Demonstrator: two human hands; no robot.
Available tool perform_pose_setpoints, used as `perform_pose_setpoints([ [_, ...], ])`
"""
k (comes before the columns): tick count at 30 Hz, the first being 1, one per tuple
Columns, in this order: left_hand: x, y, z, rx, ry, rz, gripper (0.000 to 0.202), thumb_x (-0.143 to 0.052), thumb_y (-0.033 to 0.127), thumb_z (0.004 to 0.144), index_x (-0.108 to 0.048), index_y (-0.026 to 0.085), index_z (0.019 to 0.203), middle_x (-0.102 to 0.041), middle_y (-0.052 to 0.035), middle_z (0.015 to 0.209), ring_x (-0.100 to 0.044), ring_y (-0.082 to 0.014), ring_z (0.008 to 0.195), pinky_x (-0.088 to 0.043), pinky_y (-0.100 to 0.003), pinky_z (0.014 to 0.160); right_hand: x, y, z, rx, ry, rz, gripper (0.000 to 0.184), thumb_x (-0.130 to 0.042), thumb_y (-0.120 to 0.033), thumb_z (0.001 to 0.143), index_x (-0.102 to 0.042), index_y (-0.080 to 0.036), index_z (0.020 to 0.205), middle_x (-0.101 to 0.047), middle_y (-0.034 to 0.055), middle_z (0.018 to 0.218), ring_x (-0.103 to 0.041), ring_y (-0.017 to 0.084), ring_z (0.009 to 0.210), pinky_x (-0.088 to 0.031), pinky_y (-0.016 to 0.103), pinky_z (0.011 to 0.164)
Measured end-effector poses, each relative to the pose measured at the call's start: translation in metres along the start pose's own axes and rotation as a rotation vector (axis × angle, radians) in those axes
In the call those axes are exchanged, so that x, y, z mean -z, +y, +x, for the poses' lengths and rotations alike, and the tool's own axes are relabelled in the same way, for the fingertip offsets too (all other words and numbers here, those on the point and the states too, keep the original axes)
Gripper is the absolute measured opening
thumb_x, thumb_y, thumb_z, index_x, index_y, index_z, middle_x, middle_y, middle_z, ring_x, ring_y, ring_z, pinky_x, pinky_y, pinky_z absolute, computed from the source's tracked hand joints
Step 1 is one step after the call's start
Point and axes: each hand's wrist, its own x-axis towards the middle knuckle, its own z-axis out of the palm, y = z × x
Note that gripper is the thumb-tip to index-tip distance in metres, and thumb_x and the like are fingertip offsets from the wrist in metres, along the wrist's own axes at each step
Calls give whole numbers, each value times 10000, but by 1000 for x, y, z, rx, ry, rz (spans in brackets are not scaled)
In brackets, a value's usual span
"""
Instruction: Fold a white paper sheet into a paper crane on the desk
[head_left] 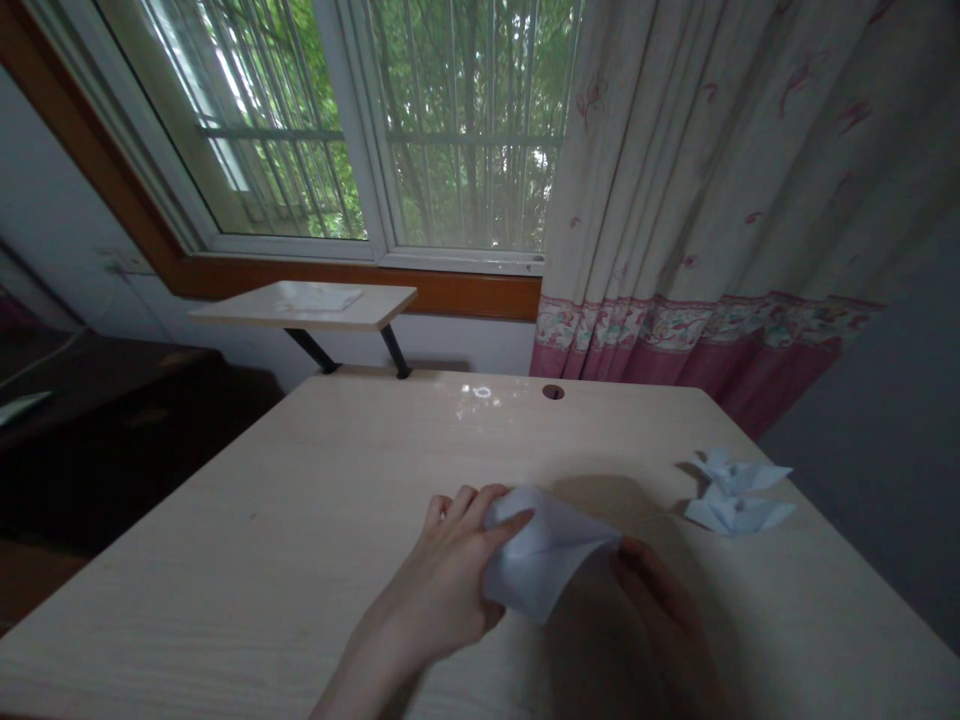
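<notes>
A sheet of pale paper (551,555), partly folded and bulging, is held between both hands over the table. My left hand (461,570) grips its left side, the thumb lying across the near face and the other fingers behind. The paper's right-hand point is pinched between the fingertips of my right hand (664,600), which lies in shadow. A crease runs across the paper toward that point. Off to the right, two folded paper pieces (739,495) with pointed flaps rest on the table, apart from my hands.
The light wooden table (300,530) has a cable hole (553,392) near its back edge. At the back left, a small raised shelf (360,308) on black legs carries white paper (315,296). Behind are a window (457,130) and a floral curtain (712,200).
</notes>
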Motion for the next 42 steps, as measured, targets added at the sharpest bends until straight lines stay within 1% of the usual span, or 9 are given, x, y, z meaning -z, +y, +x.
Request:
perform_pose_setpoints([
  [6, -1, -1, 1, -22, -27, -16, 683, -700, 160, 641, -555, 386, 1269, -405, -33, 1400, -401, -335, 1151, -295, -502, 946, -7, -14, -3, 0, -7, -21, 302, -622, -529, 744, -706, -261, 854, -734, 50, 886, -676, 273, 859, -538, 352, 767],
  [11, -6, -4, -2, -45, -51, -11, 805, -602, 3, 632, -509, 445, 1298, -243, -6, 1518, -328, -351, 1253, -279, -542, 977, -16, -18, -3, 30, 7, -54, 337, -581, -544, 769, -705, -250, 877, -729, 55, 866, -667, 270, 864, -529, 338, 744],
  [15, -9, -6, -2, -37, -96, -30, 845, -502, -97, 617, -557, 477, 1235, -179, 39, 1557, -315, -348, 1292, -273, -574, 984, -16, -18, 0, 38, -32, -71, 325, -592, -537, 766, -708, -255, 877, -734, 51, 875, -674, 264, 840, -534, 325, 709],
  [21, -10, -11, -2, -52, -72, -140, 634, -523, -50, 724, -644, 403, 1151, -270, 47, 1533, -297, -333, 1325, -300, -596, 1005, -15, -17, 5, 83, -49, -113, 314, -578, -509, 793, -704, -253, 927, -731, 60, 943, -671, 264, 873, -524, 353, 781],
  [26, -11, -21, -5, -50, 21, -189, 609, -574, -20, 699, -631, 353, 1176, -321, 15, 1500, -309, -294, 1322, -354, -543, 1032, -19, -14, 6, 119, -37, -150, 292, -550, -482, 823, -697, -253, 929, -728, 56, 946, -666, 259, 900, -516, 347, 788],
  [30, -3, -31, -8, 28, 69, -191, 576, -556, -30, 671, -650, 292, 1138, -397, -39, 1420, -356, -281, 1302, -354, -500, 1048, -17, -12, 7, 137, 2, -191, 307, -536, -496, 822, -693, -260, 938, -727, 48, 939, -659, 262, 914, -501, 355, 806],
  [34, 6, -42, -15, 93, 46, -248, 589, -479, -53, 637, -663, 266, 1097, -509, -50, 1281, -528, -219, 1140, -423, -394, 997, -14, -12, 7, 138, 11, -218, 302, -546, -493, 808, -695, -261, 933, -729, 50, 949, -650, 270, 944, -486, 373, 851],
  [37, 6, -53, -19, 124, 70, -303, 598, -445, -62, 590, -684, 253, 1038, -573, -33, 1196, -570, -204, 1078, -470, -340, 927, -14, -12, 6, 125, 7, -201, 297, -545, -503, 808, -697, -271, 915, -729, 44, 938, -659, 266, 915, -496, 371, 831],
  [42, -5, -63, -20, 151, 105, -403, 372, -474, 19, 725, -710, 227, 922, -670, -20, 931, -627, -179, 879, -504, -303, 793, -12, -8, 4, 112, 58, -162, 278, -544, -500, 805, -698, -284, 886, -726, 36, 913, -659, 267, 902, -500, 377, 826],
])
